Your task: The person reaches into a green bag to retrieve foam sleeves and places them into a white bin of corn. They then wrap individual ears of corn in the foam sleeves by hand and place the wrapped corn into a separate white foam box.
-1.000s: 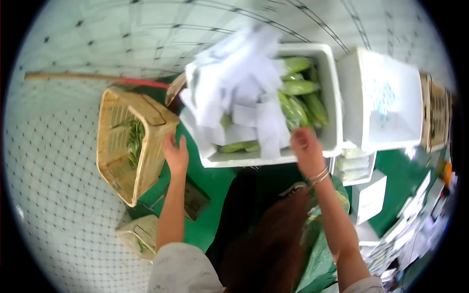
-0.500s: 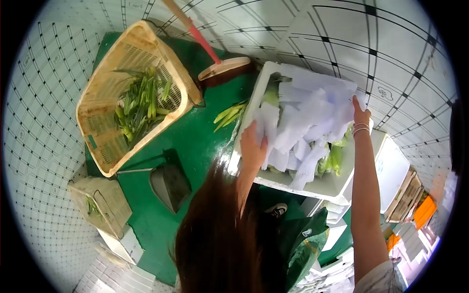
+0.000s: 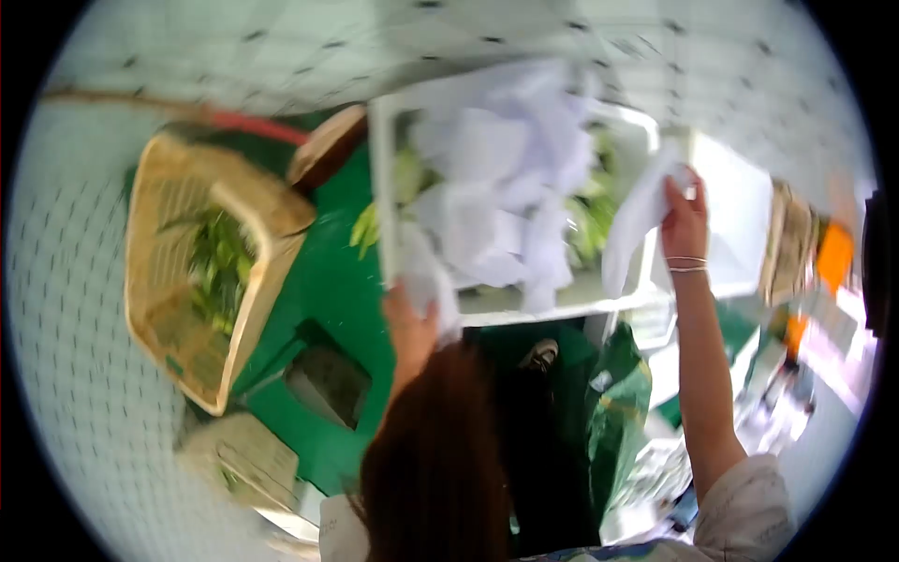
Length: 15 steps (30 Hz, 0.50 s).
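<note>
Right hand (image 3: 685, 223) pinches paper (image 3: 639, 214) by box edge (image 3: 590, 307); left hand (image 3: 408, 328) half-spread, hold unclear; floor space (image 3: 332, 267) leftward

The loose white sheets (image 3: 496, 159) hide much of the green produce (image 3: 590, 225) in the white box (image 3: 377, 169); blur keeps you from telling its kind; the white strip (image 3: 635, 214) in your right hand (image 3: 686, 214) is smeared; whether your left hand (image 3: 408, 323) grips the paper (image 3: 433, 281) beside it, you cannot tell; your hair (image 3: 435, 459) covers much of your left forearm (image 3: 397, 382); the far-right clutter (image 3: 782, 403) is too blurred to name.
</note>
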Available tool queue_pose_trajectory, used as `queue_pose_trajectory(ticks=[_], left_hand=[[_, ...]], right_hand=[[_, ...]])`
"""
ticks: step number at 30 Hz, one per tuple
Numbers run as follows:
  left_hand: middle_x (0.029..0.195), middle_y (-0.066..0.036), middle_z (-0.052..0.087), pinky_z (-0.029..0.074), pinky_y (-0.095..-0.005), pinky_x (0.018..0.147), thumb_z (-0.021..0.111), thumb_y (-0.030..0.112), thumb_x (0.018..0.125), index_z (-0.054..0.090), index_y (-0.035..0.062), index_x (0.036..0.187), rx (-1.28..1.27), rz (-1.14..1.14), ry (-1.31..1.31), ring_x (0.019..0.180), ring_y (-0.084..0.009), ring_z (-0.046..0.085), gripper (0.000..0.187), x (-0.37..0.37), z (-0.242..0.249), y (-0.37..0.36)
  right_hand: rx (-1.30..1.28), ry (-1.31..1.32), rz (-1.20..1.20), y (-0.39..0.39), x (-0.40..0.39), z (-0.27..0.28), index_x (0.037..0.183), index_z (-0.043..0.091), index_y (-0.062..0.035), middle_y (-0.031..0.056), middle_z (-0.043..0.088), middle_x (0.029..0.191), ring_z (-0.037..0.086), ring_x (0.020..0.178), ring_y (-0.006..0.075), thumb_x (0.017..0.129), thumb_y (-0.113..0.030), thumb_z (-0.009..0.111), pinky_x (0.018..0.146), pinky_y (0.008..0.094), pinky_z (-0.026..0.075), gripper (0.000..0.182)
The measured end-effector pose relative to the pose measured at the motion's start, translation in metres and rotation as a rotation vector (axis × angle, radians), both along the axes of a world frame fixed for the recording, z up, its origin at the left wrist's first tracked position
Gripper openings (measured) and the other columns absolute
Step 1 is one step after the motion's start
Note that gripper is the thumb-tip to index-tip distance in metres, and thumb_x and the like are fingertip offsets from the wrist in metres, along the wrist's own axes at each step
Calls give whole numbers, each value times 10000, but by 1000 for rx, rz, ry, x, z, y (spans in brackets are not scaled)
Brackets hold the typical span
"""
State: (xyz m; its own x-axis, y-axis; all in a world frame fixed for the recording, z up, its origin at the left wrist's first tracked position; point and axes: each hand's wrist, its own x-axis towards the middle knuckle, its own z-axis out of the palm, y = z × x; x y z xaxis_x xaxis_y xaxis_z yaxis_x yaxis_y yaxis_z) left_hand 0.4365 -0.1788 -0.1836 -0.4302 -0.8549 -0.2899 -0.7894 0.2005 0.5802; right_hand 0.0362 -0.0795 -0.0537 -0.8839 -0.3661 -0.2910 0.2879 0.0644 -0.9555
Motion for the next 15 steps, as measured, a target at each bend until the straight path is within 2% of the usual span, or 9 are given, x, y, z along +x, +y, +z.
queue_pose_trajectory(ticks=[2,3,5,6,7,8,10,12,15], left_hand=[[1091,-239,493,399,-484,879,638,228,774,443,-46,1253,-195,3,239,979,-415,476,585,2,-1,0],[1055,-229,510,435,-452,834,617,191,769,494,-25,1197,56,180,379,938,-400,502,494,20,-45,12],[1074,-221,524,449,-423,833,602,158,803,519,-7,1170,108,17,386,947,-375,523,411,-33,14,30],[1093,-214,539,463,-394,831,588,126,837,543,11,1143,150,-107,373,956,-350,544,331,-59,54,44],[1118,-193,546,459,-380,852,596,137,848,543,8,1146,297,-204,372,974,-315,553,329,-92,78,52],[1142,-172,553,455,-366,873,604,147,860,543,4,1148,448,-302,367,992,-280,563,327,-129,83,58],[962,-90,600,452,-285,804,569,165,904,539,-35,1167,616,-262,550,896,-181,566,332,-193,72,89],[884,-67,607,436,-261,802,604,190,888,560,-30,1124,947,-337,365,851,-137,553,325,-243,62,86],[1021,-93,597,460,-284,790,621,162,866,551,6,1089,927,-326,340,892,-139,562,281,-301,48,71]], right_hand=[[76,-218,-131,77,4,-23,1074,533,-59,33,623,902,616,813,131,862,-37,598,685,243,522,222],[31,-345,-105,114,14,-39,1061,538,-50,46,625,940,622,832,147,875,-75,592,725,264,537,195],[-194,-882,-206,130,54,-33,1094,545,-41,74,614,1010,619,883,170,896,-163,576,775,308,530,234],[-95,-993,-227,132,74,-13,1175,520,-22,99,608,1004,621,874,196,905,-205,569,795,309,527,329],[-182,-817,9,175,101,-52,1238,484,-6,124,603,1018,620,874,215,918,-239,552,801,308,522,401],[-88,-889,-208,139,117,-21,1256,472,-4,117,600,1003,619,861,210,919,-242,547,780,307,521,419],[-172,-870,-7,135,115,-57,1240,482,-20,109,582,1053,613,871,168,916,-240,546,752,277,515,397],[28,-638,56,125,101,-69,1188,527,-34,86,598,1034,582,957,150,916,-241,540,800,271,491,342],[-332,-250,-705,94,93,-152,1074,584,-54,74,611,964,558,975,184,932,-177,508,856,320,449,203]])
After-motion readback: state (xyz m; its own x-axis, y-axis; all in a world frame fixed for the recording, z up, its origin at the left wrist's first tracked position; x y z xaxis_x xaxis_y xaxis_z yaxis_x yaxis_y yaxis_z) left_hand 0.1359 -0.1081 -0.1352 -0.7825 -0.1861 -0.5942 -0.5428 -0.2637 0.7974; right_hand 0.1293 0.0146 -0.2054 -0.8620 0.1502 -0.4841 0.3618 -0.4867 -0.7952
